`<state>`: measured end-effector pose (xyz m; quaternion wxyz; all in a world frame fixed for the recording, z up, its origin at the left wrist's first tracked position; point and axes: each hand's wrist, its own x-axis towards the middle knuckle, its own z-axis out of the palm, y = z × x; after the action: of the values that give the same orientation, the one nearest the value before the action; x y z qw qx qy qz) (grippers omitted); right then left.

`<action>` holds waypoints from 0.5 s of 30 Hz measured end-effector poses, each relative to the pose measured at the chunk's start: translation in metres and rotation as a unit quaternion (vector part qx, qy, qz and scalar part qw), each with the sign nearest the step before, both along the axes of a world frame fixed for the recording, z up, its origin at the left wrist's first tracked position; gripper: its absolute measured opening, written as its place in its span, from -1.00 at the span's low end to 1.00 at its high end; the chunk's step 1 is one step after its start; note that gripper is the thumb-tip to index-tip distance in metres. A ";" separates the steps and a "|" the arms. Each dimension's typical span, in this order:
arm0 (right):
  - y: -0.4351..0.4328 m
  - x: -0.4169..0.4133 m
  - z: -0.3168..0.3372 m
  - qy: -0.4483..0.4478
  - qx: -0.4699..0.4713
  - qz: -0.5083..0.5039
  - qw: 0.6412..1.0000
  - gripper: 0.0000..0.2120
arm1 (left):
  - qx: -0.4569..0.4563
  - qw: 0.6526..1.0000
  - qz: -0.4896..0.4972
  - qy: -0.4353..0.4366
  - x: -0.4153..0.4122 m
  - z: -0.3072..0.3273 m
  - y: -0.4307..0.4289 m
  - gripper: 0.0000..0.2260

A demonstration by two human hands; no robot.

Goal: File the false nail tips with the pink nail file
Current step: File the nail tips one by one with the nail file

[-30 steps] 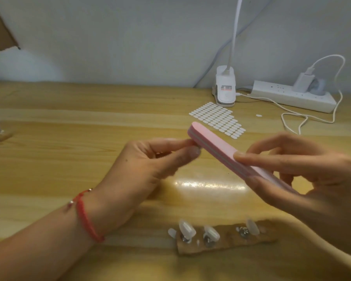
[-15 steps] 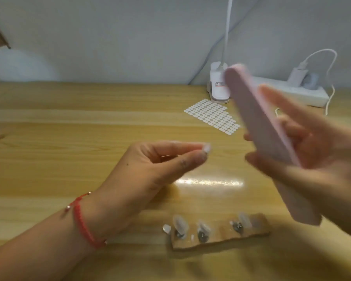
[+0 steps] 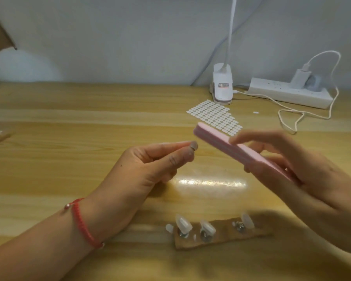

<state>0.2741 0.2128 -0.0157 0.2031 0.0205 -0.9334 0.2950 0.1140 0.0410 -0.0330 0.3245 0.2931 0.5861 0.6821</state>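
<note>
Holding one pink nail file (image 3: 221,141) close above one pinched false nail tip (image 3: 194,146), over a wooden table (image 3: 69,159).

Two hands are seen: the tip is pinched between thumb and forefinger of the left hand (image 3: 150,165), its other fingers curled in beneath, and one red bracelet (image 3: 81,222) is worn at that wrist. The file is gripped by the right hand (image 3: 292,171), a blurred finger laid across its top face, its free end slanted up and left beside the tip (whether they touch cannot be told). Three mounted nail tips (image 3: 183,224) are stood along one cardboard strip (image 3: 221,237) nearer the person, and one small loose tip (image 3: 169,228) lies at its left end. Farther back are set one sticker sheet (image 3: 215,116), one clip lamp (image 3: 222,86) and one power strip (image 3: 288,95).
</note>
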 end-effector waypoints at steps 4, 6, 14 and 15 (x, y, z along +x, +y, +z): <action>-0.011 -0.006 0.001 0.034 0.006 0.008 0.999 -0.67 | 0.005 1.000 0.001 0.014 0.011 0.005 0.002 -0.80; -0.012 -0.008 0.001 0.046 -0.007 0.008 0.999 -0.65 | 0.013 0.999 0.009 0.033 0.013 0.007 0.003 -0.81; -0.015 -0.008 -0.002 0.062 -0.021 0.006 0.998 -0.63 | 0.022 0.999 0.025 0.015 0.016 0.005 0.006 -0.80; -0.014 -0.008 -0.003 0.061 -0.028 0.004 0.998 -0.64 | 0.024 0.999 0.043 0.014 0.015 0.004 0.006 -0.78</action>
<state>0.2661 0.1984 -0.0189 0.2590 0.0368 -0.9104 0.3205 0.1286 0.0472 -0.0288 0.2793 0.2853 0.5860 0.7051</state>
